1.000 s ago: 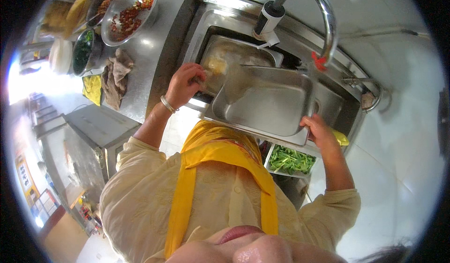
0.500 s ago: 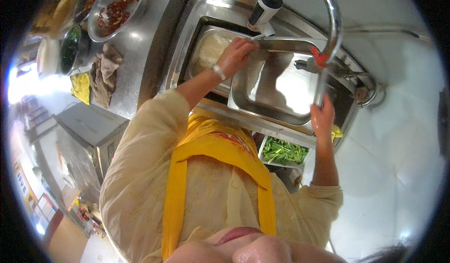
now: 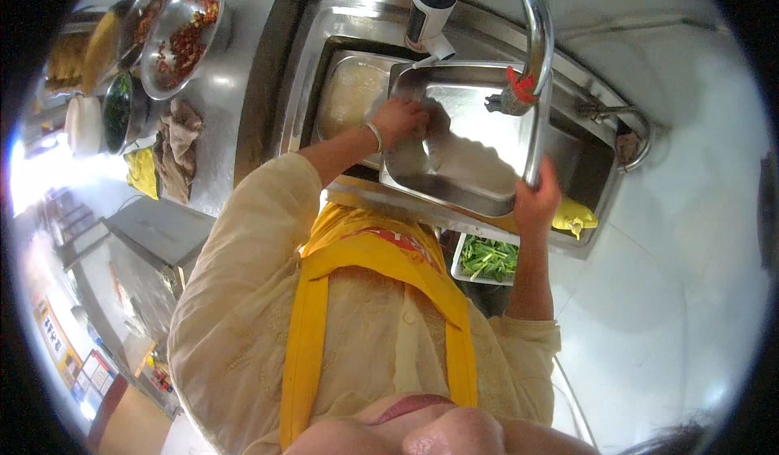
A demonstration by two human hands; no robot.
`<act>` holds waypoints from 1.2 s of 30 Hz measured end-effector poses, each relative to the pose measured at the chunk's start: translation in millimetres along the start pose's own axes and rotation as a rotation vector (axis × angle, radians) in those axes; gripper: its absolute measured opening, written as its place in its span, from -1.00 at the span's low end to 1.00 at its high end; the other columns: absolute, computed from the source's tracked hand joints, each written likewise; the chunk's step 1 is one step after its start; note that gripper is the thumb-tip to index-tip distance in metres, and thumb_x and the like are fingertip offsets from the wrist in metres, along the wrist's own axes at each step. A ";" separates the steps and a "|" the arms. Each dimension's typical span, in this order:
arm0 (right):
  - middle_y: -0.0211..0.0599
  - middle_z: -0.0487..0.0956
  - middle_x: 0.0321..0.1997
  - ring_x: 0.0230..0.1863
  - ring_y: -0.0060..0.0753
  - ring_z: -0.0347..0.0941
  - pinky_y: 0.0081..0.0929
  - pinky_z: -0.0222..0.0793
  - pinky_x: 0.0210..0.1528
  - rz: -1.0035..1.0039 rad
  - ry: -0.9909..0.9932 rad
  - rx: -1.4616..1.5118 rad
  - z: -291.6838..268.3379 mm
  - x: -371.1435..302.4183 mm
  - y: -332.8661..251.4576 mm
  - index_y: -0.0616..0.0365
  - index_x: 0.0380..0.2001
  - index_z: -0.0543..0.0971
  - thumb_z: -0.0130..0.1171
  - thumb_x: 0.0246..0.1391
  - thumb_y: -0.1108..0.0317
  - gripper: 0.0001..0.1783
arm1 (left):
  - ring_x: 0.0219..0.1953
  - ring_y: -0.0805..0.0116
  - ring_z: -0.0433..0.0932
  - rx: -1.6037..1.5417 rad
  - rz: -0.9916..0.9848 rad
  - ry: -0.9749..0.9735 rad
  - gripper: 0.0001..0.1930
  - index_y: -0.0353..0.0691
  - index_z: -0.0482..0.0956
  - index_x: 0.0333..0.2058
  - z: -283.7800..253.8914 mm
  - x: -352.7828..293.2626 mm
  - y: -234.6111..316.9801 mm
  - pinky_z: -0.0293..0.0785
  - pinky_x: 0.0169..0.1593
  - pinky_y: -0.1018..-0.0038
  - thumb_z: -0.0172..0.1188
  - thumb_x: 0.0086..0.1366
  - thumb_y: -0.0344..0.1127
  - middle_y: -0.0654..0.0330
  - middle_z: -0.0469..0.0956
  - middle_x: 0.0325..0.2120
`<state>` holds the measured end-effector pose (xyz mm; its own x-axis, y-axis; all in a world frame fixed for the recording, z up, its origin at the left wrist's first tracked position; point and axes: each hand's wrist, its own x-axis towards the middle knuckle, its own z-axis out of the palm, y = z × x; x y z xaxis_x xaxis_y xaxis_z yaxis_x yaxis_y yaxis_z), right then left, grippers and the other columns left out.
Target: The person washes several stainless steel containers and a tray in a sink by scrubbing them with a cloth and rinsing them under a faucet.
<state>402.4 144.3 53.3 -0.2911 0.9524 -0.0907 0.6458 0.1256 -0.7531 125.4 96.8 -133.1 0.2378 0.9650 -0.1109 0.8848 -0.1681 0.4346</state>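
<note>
Pan (image 3: 487,163) lies below the faucet (image 3: 539,29), its right end clamped in the right hand (image 3: 538,199) on the faucet's near side, seemingly for steadiness, while the left hand (image 3: 399,122), left of the faucet, has an unclear grip.

The left forearm (image 3: 337,155) angles forward and inward, the left hand (image 3: 400,120) curled; the right forearm (image 3: 531,285) extends forward, the right hand (image 3: 539,202) closed in a grip.
</note>
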 end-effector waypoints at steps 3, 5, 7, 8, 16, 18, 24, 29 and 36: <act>-0.13 0.55 -0.19 -0.23 -0.41 0.47 -0.51 0.38 -0.19 0.007 0.035 -0.003 -4.9 -6.9 5.2 0.28 0.01 0.42 -0.04 -0.18 0.54 -0.46 | -0.18 0.01 0.47 -0.133 0.044 0.059 -0.76 -0.19 0.52 -0.28 -24.1 -20.9 17.0 0.42 -0.10 0.23 0.17 0.02 -0.33 0.03 0.50 -0.30; -0.09 0.54 -0.15 -0.18 -0.39 0.48 -0.50 0.38 -0.16 0.031 0.066 0.026 -7.2 -12.7 16.1 0.31 0.01 0.41 -0.04 -0.19 0.55 -0.45 | -0.16 0.06 0.47 -0.315 0.027 0.161 -0.72 -0.21 0.52 -0.27 -23.8 -32.7 11.8 0.44 -0.13 0.27 0.21 -0.04 -0.41 0.04 0.50 -0.31; -0.08 0.54 -0.13 -0.16 -0.38 0.48 -0.51 0.37 -0.12 -0.001 0.123 0.051 -11.0 -16.3 10.7 0.35 0.01 0.40 -0.05 -0.19 0.59 -0.46 | -0.19 0.06 0.46 -0.465 -0.112 0.235 -0.70 -0.21 0.51 -0.26 -36.0 -48.1 16.5 0.41 -0.11 0.30 0.16 -0.06 -0.46 0.07 0.49 -0.31; -0.08 0.53 -0.12 -0.16 -0.38 0.48 -0.51 0.37 -0.12 0.034 0.133 0.079 -13.2 -18.8 8.5 0.35 0.01 0.40 -0.05 -0.19 0.60 -0.45 | -0.20 0.06 0.45 -0.540 -0.181 0.271 -0.69 -0.21 0.51 -0.25 -40.9 -55.4 17.5 0.40 -0.10 0.32 0.14 -0.07 -0.49 0.09 0.48 -0.31; -0.03 0.52 -0.05 -0.12 -0.33 0.49 -0.50 0.39 -0.10 0.079 0.178 -0.058 -48.1 -28.3 -45.3 0.33 0.07 0.36 -0.06 -0.22 0.66 -0.37 | -0.23 0.24 0.52 -0.731 -0.545 0.434 -0.69 -0.27 0.50 -0.27 -40.0 -105.1 4.9 0.45 -0.14 0.40 0.07 -0.07 -0.62 0.11 0.51 -0.30; -0.03 0.52 -0.07 -0.11 -0.31 0.50 -0.49 0.38 -0.09 0.093 0.163 -0.117 -54.8 -26.0 -59.0 0.31 0.08 0.35 -0.06 -0.24 0.66 -0.35 | -0.24 0.28 0.53 -0.738 -0.588 0.443 -0.68 -0.28 0.50 -0.26 -43.7 -112.1 4.3 0.45 -0.15 0.44 0.05 -0.06 -0.63 0.12 0.52 -0.31; -0.03 0.52 -0.12 -0.18 -0.34 0.50 -0.48 0.38 -0.16 -0.113 0.049 -0.206 -54.8 -15.7 -77.8 0.20 0.08 0.38 -0.08 -0.25 0.66 -0.34 | -0.28 0.36 0.53 -0.836 -0.597 0.497 -0.69 -0.27 0.50 -0.25 -39.1 -123.2 0.6 0.42 -0.17 0.51 0.01 -0.04 -0.63 0.16 0.54 -0.34; -0.08 0.56 -0.21 -0.29 -0.38 0.51 -0.54 0.36 -0.23 -0.035 0.066 -0.230 -45.4 -12.3 -93.0 0.20 0.06 0.40 -0.08 -0.27 0.66 -0.35 | -0.28 0.46 0.50 -0.844 -0.576 0.546 -0.69 -0.28 0.49 -0.25 -32.9 -129.9 -1.6 0.40 -0.21 0.56 0.02 -0.03 -0.63 0.21 0.52 -0.34; 0.01 0.41 0.10 0.14 -0.05 0.35 -0.31 0.26 0.12 -0.136 0.088 -0.329 -51.0 -15.0 -89.3 0.24 0.07 0.38 -0.04 -0.25 0.66 -0.35 | -0.30 0.47 0.49 -0.897 -0.692 0.514 -0.71 -0.26 0.51 -0.25 -32.2 -144.2 -0.8 0.40 -0.24 0.55 0.05 -0.01 -0.60 0.21 0.50 -0.35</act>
<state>385.1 132.9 155.2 -0.3374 0.9392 0.0635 0.8018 0.3221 -0.5034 77.5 -35.8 -88.7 -0.5325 0.7967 -0.2859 0.1274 0.4093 0.9035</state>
